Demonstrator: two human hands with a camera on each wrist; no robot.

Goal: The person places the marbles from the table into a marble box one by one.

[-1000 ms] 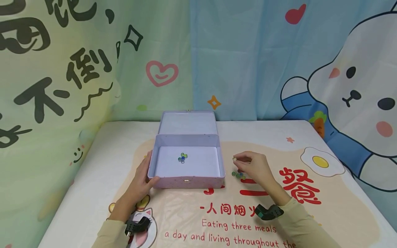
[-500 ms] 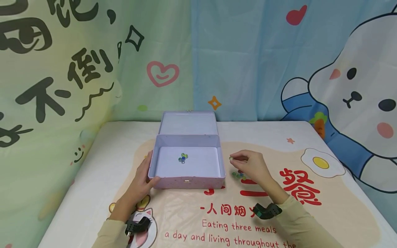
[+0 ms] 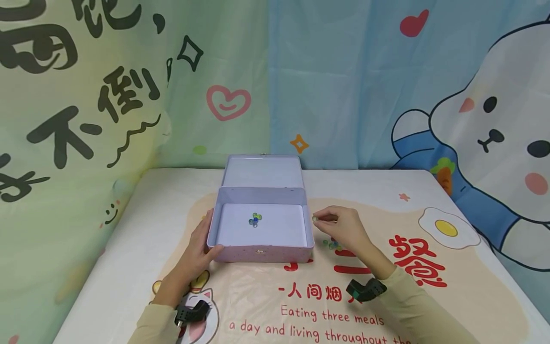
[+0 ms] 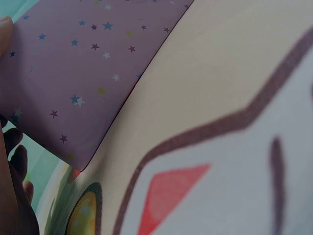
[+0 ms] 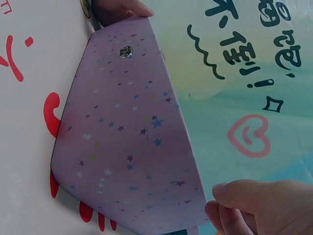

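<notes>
A lilac tin box (image 3: 264,254), patterned with small stars, stands with its lid tipped back. My left hand (image 3: 201,246) grips its left front corner, thumb at the front rim and fingers along the side. On the box floor lies a small cluster of glass marbles (image 3: 255,220) in green, blue and clear. Just outside the right wall, my right hand (image 3: 343,227) pinches one small pale marble (image 3: 315,219) between thumb and fingertips. Several more marbles (image 3: 331,244) rest on the tablecloth below that hand. In the right wrist view the right fingertips (image 5: 222,191) are beside the box's upper edge.
The box's raised lid (image 3: 263,171) leans back at the far side, near the printed curtain (image 3: 326,86). A printed cloth (image 3: 365,184) with red lettering covers the table. Both wrists carry a dark strapped device, the left one (image 3: 192,313) close to the table.
My right hand has moved left with the pinched marble, toward the box's right wall. The left hand keeps its hold on the box; the view has shifted slightly.
</notes>
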